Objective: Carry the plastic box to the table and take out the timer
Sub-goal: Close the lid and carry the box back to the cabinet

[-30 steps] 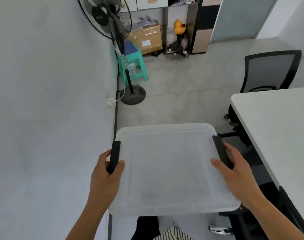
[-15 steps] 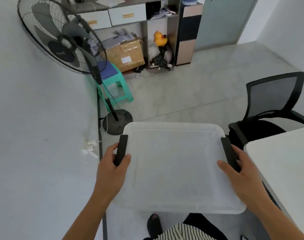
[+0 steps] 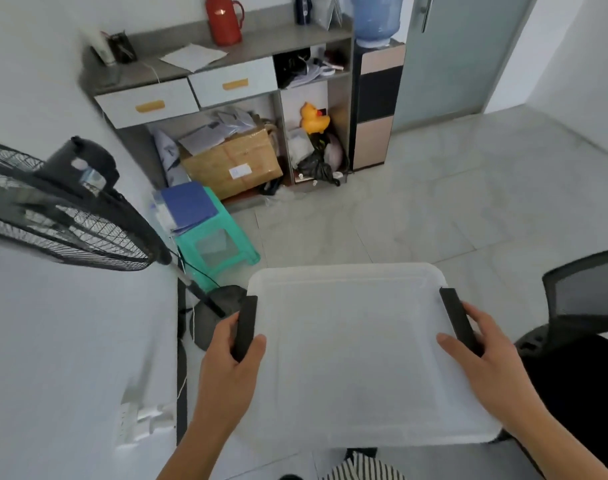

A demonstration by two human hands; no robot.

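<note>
Your left hand [image 3: 228, 368] is wrapped around the black left latch [image 3: 245, 327] of the plastic box [image 3: 358, 355], thumb on top of the lid. Your right hand [image 3: 486, 362] is clamped on the black right latch [image 3: 458, 320] in the same way, thumb on the lid.

Plastic box: translucent white, lid on, held level above the tiled floor [image 3: 416, 209] in front of you. Contents cannot be made out through the lid; the timer is not visible.

Standing fan [image 3: 63, 209]: black, close at your left, against the white wall.

Stool [image 3: 216, 244]: green plastic, beyond the fan, with a blue item on its seat.

Cabinet [image 3: 205, 81]: grey, far wall, two drawers with orange handles. On top: red flask [image 3: 224, 19], loose paper. Beneath: cardboard carton [image 3: 233, 161], yellow rubber duck [image 3: 314, 117].

Water dispenser [image 3: 377, 81]: beside the cabinet, blue bottle on top.

Office chair [image 3: 579, 306]: black mesh back, at your right, just beside the box.
</note>
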